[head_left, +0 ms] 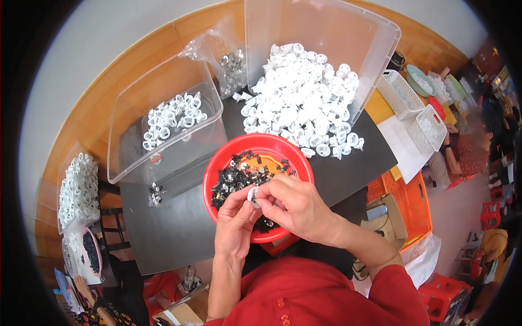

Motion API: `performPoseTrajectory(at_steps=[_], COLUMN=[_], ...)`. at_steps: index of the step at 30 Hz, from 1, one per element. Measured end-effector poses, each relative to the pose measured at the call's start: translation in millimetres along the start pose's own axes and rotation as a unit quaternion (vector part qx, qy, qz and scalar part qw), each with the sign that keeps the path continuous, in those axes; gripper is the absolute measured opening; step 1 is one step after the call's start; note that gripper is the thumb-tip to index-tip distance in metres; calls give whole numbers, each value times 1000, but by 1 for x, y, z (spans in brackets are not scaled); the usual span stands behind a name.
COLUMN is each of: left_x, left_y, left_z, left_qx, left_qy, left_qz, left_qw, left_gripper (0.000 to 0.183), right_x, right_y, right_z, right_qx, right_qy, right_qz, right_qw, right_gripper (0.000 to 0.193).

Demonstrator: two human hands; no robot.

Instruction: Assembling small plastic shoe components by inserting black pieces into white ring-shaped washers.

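Over a red basin (pixel 305 163), both my hands meet at one small round white plastic part (pixel 252 194). My left hand (pixel 235 223) pinches this part between thumb and fingers. My right hand (pixel 296 209) is closed, its fingertips pressed together at the part's right side; whatever they pinch is too small and covered to make out. Below the hands, the basin holds many small black pieces (pixel 228 185), with some shiny bits among them. Beyond it, a large heap of white plastic parts (pixel 304 103) spills from a tipped clear bin (pixel 321 27) onto the dark table (pixel 179 228).
Left of the basin stands a clear bin (pixel 117 157) with fewer white ring-shaped parts (pixel 173 117). A bag of metal pieces (pixel 232 70) leans between the bins. A small bag (pixel 156 195) lies on the table. An orange crate (pixel 421 206) stands at right; other people sit at both sides.
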State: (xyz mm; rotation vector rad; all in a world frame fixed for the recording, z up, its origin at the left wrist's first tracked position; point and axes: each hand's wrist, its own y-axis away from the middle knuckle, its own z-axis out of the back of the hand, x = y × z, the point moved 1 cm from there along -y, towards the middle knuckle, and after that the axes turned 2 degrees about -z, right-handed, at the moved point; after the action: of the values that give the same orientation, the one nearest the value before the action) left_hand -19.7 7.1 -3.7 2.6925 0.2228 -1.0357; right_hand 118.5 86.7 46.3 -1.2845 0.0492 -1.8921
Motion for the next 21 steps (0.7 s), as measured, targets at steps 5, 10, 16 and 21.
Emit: performPoseTrajectory(at_steps=[5, 10, 16, 21], left_x=[1, -3, -12, -23], left_y=[-2, -3, -4, -9], left_z=[3, -5, -9, -13], left_qx=[2, -4, 17, 20], left_qy=[24, -60, -107, -124], left_qz=[-17, -57, -74, -76], left_qw=[1000, 997, 991, 989], left_gripper=[28, 27, 26, 22], right_x=[-2, -2, 3, -7], right_y=[-4, -8, -11, -24], right_z=[-3, 3, 7, 14], right_qx=[23, 43, 27, 82], right_qy=[-50, -91, -61, -135], right_qz=[-23, -54, -30, -40], right_qw=[998, 993, 997, 987], right_gripper=[11, 11, 9, 8])
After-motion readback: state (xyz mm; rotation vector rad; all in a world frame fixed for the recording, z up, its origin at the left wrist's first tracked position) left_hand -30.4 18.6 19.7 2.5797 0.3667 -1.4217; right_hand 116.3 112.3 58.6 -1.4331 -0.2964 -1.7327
